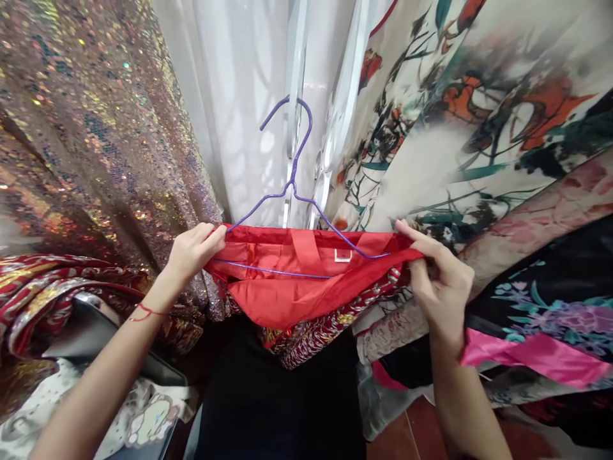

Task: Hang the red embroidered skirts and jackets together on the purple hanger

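I am pinching the soft, slippery-looking red garment (297, 281) by its waistband ends, left hand (191, 252) and right hand (438, 287) clenched, over the light purple wire hanger (297, 191).

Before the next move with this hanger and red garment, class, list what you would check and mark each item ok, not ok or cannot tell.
1. Left hand has a grip on the red garment at its left top edge: ok.
2. Right hand pinches the right top edge: ok.
3. Purple hanger sits inside the garment's opening, both shoulders under fabric: not ok; only the bottom bar and right end lie inside.
4. Hanger hook hooked on a rail: cannot tell.
5. Waistband spread flat between the hands: ok.
6. Sequin fabric and floral fabric kept off the hanger: ok.
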Available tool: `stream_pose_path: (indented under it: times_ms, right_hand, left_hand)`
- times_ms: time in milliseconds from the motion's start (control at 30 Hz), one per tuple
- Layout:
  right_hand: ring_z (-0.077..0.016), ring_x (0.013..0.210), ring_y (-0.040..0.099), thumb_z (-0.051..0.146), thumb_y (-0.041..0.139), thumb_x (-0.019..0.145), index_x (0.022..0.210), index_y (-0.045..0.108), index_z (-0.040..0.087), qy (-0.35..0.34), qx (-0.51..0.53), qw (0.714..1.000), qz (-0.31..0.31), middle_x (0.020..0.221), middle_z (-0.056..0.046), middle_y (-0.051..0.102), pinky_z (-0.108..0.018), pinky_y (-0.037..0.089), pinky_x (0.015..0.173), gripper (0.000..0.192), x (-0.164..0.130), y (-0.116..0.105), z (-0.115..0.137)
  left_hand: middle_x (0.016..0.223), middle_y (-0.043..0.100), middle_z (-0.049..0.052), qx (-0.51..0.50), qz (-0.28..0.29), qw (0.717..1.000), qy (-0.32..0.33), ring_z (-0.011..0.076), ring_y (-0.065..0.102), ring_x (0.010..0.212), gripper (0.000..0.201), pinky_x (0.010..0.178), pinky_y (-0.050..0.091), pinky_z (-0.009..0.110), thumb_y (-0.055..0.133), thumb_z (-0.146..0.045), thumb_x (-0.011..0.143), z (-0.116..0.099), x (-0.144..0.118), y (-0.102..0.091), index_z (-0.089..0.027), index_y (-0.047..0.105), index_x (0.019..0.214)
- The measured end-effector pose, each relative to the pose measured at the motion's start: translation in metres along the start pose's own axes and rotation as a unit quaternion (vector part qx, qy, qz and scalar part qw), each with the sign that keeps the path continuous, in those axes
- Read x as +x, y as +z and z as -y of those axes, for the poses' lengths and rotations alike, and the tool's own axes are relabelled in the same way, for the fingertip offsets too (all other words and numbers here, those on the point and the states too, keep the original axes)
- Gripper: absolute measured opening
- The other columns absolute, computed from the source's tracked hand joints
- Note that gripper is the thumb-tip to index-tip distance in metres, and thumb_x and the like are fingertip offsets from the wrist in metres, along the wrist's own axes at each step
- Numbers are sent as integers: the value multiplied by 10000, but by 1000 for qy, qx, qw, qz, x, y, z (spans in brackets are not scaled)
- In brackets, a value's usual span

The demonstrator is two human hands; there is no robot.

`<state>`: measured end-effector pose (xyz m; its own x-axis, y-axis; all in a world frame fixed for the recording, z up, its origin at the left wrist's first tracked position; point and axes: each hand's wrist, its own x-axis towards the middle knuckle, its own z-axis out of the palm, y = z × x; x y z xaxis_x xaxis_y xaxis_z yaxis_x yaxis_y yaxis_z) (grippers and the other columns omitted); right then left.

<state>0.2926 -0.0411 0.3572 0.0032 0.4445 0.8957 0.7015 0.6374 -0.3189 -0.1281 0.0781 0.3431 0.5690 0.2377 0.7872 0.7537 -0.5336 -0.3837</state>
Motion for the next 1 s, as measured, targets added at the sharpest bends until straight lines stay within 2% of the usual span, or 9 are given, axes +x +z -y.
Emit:
stream_pose_path:
  times_ms: [200, 333, 433, 533, 700, 767, 867, 933, 1000]
  right_hand:
    - [-245, 1078, 689, 174, 538, 941, 918, 639, 259, -24, 12, 999, -47, 1132, -56, 715, -472, 543, 962, 134, 15, 5, 11]
    - [-212, 748, 613, 292, 563, 936, 874, 591, 278, 21, 179, 981, -63, 772, -11, 591, -431, 521, 765, 69, 18, 1, -5]
    - [-164, 509, 399, 381, 555, 879, 656, 465, 250, 31, 325, 945, -12, 545, 28, 378, -369, 387, 560, 273, 19, 1, -22]
    - [-116, 401, 208, 461, 505, 840, 524, 268, 231, 71, 402, 912, 51, 427, 55, 186, -353, 284, 496, 457, 22, 0, -39]
    - [-102, 352, 132, 596, 503, 801, 475, 134, 229, 157, 461, 865, 120, 382, 64, 47, -366, 266, 468, 614, 44, 2, -66]
    - [-108, 361, 134, 611, 520, 784, 474, 133, 228, 164, 474, 855, 134, 396, 61, 50, -369, 280, 471, 626, 59, 9, -69]
    - [-132, 400, 201, 644, 502, 782, 492, 165, 239, 173, 453, 859, 162, 424, 48, 116, -381, 345, 510, 601, 80, 29, -64]
    - [-165, 469, 339, 637, 487, 801, 494, 269, 251, 172, 400, 872, 225, 467, 19, 275, -401, 419, 585, 539, 88, 42, -61]
    - [-209, 661, 521, 582, 515, 834, 565, 473, 251, 144, 295, 894, 304, 645, -29, 506, -431, 484, 753, 428, 90, 51, -62]
  left_hand:
    - [661, 596, 6, -7, 10, 1000, 2, 124, 561, 587, 189, 572, 425, 237, 471, -138, 964, -10, 0, -3, -187, 654, 960]
    - [717, 633, 21, -36, 15, 999, 7, 140, 603, 648, 158, 603, 452, 241, 518, -272, 999, -4, 3, -6, -191, 649, 967]
    - [687, 606, 19, -37, 0, 999, 16, 152, 587, 636, 195, 604, 461, 249, 502, -299, 1010, -1, 4, -2, -186, 635, 923]
    - [689, 601, 25, -54, 1, 998, 16, 152, 581, 638, 230, 607, 461, 251, 468, -289, 1019, 0, 3, 3, -190, 623, 881]
    - [681, 599, 23, -63, -17, 998, 19, 153, 558, 626, 199, 595, 445, 260, 493, -264, 1005, 4, 4, 7, -193, 609, 859]
    - [678, 600, 21, -58, -31, 997, 38, 154, 547, 619, 169, 589, 442, 260, 511, -248, 997, 6, 6, 4, -192, 601, 866]
    - [708, 627, 29, -58, -30, 997, 50, 155, 547, 626, 149, 614, 462, 262, 498, -216, 996, 6, 7, -2, -187, 596, 887]
    - [729, 646, 36, -60, -25, 997, 41, 157, 562, 643, 139, 638, 480, 264, 498, -201, 992, 5, 6, -6, -184, 598, 897]
    - [731, 654, 37, -60, -22, 998, 30, 159, 571, 648, 126, 639, 482, 266, 514, -197, 984, 4, 6, -8, -183, 606, 899]
